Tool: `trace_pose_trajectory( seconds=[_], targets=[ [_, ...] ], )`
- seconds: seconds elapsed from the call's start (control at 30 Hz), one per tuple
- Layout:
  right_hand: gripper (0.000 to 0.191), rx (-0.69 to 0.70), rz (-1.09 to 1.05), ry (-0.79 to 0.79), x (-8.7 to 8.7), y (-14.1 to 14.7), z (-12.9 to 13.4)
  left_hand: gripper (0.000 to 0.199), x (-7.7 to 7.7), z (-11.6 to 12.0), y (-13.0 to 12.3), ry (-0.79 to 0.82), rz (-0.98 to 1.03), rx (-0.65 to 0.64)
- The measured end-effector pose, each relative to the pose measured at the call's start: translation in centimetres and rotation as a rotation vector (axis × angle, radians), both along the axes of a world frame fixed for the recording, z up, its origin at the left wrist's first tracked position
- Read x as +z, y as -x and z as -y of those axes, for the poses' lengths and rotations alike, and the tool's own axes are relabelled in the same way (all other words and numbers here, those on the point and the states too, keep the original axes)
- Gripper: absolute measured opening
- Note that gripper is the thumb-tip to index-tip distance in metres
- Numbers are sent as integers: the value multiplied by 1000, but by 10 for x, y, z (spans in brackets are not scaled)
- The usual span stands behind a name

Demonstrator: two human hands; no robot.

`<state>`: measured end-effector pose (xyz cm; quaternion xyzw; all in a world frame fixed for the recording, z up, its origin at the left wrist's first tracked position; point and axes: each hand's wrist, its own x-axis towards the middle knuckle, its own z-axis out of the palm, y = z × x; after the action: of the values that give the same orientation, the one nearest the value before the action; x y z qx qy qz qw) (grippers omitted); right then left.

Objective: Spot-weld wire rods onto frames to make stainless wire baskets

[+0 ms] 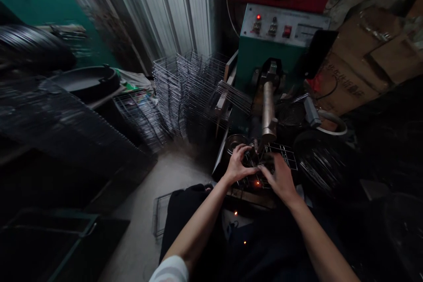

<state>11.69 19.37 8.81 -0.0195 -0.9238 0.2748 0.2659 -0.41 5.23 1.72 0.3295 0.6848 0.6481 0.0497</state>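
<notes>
My left hand (237,165) and my right hand (280,175) meet with thumbs almost touching at a wire grid (287,154). The fingers of both hands curl in on its wires; the exact grip is dark and partly hidden. Right above, the metal arm (268,110) of a green spot-welding machine (247,59) reaches down to the grid. An orange spark (257,183) glows just below my thumbs, and other sparks fall lower, before my lap. Beside my left fingers stands a small round metal bowl (236,141).
Stacked wire baskets (178,92) stand left of the machine, with a black round pan (87,80) farther left. At right are cardboard boxes (353,70) and a dark container of metal rods (322,163). A wire frame (158,216) is on the floor by my leg.
</notes>
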Motion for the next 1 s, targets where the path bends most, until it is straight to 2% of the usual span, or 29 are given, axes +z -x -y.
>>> trace_pose_trajectory(
  seconds=[0.13,0.33,0.77,0.9,1.0],
  targets=[
    [31,46,22,28,0,-2,-5,76,1,2,3,24,-80,19],
    [36,51,12,154,-13,13,-15,77,3,-3,29,84,-187,30],
    [34,-2,-45,136,-12,32,-18,79,-5,-12,49,-17,-75,-25],
    [28,-17,-55,107,-16,36,-16,76,-9,-13,50,-26,-50,-45],
    [26,1,-78,121,-13,32,-12,73,-9,-12,48,-50,-36,-57]
  ],
)
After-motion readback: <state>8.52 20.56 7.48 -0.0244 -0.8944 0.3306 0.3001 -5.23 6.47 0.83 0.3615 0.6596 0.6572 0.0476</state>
